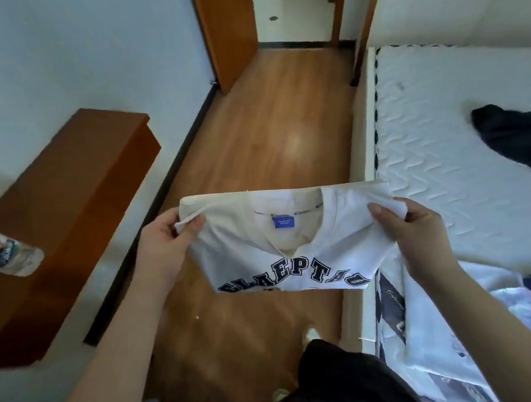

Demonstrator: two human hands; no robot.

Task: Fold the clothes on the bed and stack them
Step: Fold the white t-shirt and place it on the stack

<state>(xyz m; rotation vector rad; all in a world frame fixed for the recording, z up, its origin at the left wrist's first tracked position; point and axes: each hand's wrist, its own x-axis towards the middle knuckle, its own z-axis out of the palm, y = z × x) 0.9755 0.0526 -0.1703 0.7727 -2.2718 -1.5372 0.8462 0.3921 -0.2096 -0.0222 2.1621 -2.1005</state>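
Fingers (194, 223) of the left hand (164, 238) pinch one shoulder of the white shirt (292, 245), and the right hand (415, 232) pinches the other shoulder, thumb on top, cloth bunched under it. Shirt hangs in the air between them, already folded shorter, collar and blue label (283, 222) facing up, dark block lettering along its lower edge. It sits over the wooden floor (268, 123), just beside the bed (440, 128) on its right.

Risk now, as I judge it: the fold is held only at the two top corners, so a loose pinch or a quick swing toward the bed could let the tucked layers drop open and crease.

On the bed, beyond the shirt, lies a dark garment (515, 142), unfolded and cut off by the frame. Nearer, under the right forearm, pale and blue fabrics (513, 303) lie on the bed; whether that is a stack I cannot tell. The lettering is partly curled under.
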